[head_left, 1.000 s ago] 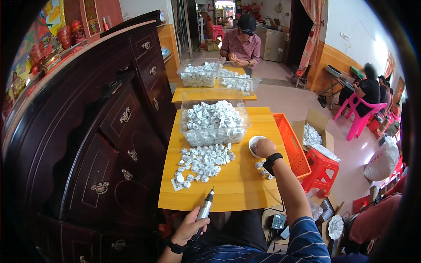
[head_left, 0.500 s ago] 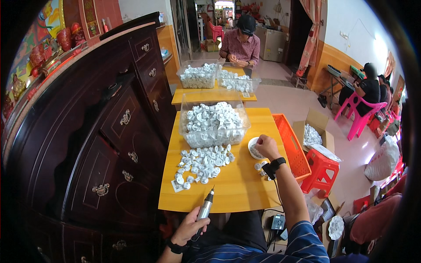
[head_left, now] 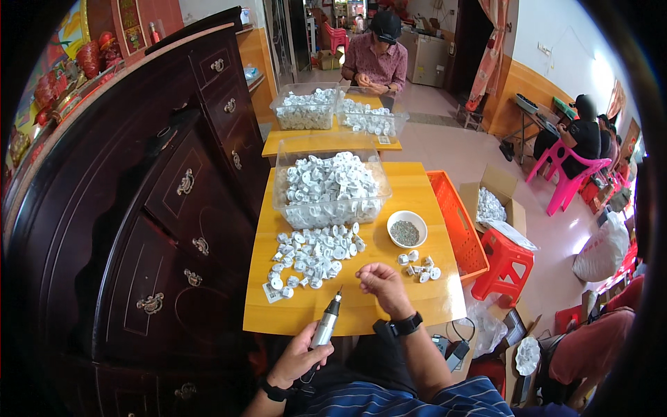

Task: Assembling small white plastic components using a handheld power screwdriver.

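My left hand is wrapped round a silver and black electric screwdriver, its thin bit pointing up and away over the table's near edge. Just right of the bit, my right hand is pinched, thumb against fingers; whatever is in the pinch is too small to make out. A white bowl of small metal screws stands at the table's right side. Loose white plastic parts lie heaped left of my right hand. A smaller group of white parts sits below the bowl.
A clear plastic bin full of white parts stands at the far side of the yellow table. Beyond, a person works beside two more bins. An orange crate and a red stool stand right; a dark cabinet rises left.
My right hand has come out of the screw bowl and moved down and left, close to the screwdriver's tip. My left hand still holds the screwdriver in nearly the same place.
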The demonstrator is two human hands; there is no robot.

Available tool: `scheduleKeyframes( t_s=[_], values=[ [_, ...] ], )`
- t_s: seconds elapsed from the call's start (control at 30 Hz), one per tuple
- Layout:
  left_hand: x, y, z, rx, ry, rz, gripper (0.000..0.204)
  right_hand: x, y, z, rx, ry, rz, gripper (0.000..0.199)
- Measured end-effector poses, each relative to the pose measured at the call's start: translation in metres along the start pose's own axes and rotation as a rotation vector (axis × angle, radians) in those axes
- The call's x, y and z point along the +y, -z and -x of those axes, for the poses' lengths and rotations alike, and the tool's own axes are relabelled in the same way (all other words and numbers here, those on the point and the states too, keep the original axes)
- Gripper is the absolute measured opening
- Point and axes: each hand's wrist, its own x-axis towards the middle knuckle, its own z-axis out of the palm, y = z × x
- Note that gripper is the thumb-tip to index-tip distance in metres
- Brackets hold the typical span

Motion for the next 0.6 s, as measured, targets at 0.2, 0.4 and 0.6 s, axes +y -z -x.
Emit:
scheduleKeyframes(
  t_s=[0.2, 0.4, 0.6],
  values=[
    [0.006, -0.008, 0.002, -0.02, -0.027, -0.042, 0.059, 0.025, -0.01, 0.009, -0.064, -0.167, -0.237, 0.008],
    [0.006, -0.011, 0.005, -0.021, -0.042, -0.066, 0.06, 0.023, -0.017, 0.016, -0.152, -0.194, -0.322, 0.008],
    [0.002, -0.01, 0.007, -0.018, -0.058, -0.088, 0.061, 0.027, -0.016, 0.015, -0.148, -0.232, -0.347, 0.009]
  ],
)
